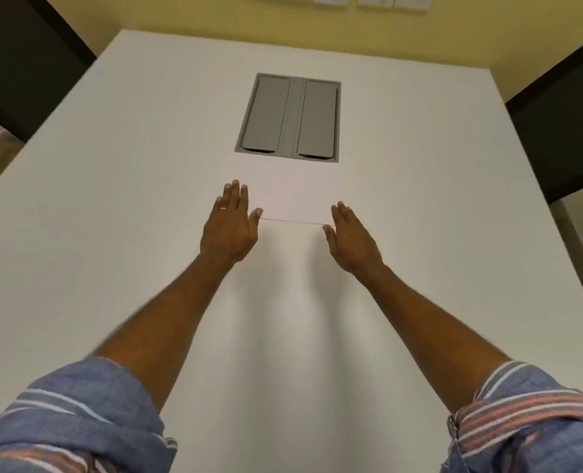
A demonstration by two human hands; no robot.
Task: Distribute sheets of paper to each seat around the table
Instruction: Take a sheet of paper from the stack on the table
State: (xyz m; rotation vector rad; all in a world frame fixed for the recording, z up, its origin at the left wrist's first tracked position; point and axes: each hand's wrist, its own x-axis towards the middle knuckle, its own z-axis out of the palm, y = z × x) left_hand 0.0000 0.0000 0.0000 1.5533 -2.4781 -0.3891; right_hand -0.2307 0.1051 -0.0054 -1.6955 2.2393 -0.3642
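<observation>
Paper stack (295, 191) flat on desk (112, 199), just nearside of grey hatch (288, 117), long axis running away. Left hand (230, 227) and right hand (351, 238) flank near corners, both spread flat, holding nothing, equally near.

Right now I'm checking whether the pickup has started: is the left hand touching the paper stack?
Touching. The head view shows the left hand with its thumb on the near left corner of the paper stack.

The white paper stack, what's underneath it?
The white paper stack lies flat on the white table, just before the grey hatch. Only tabletop shows around it; whatever sits directly beneath is covered.
</observation>
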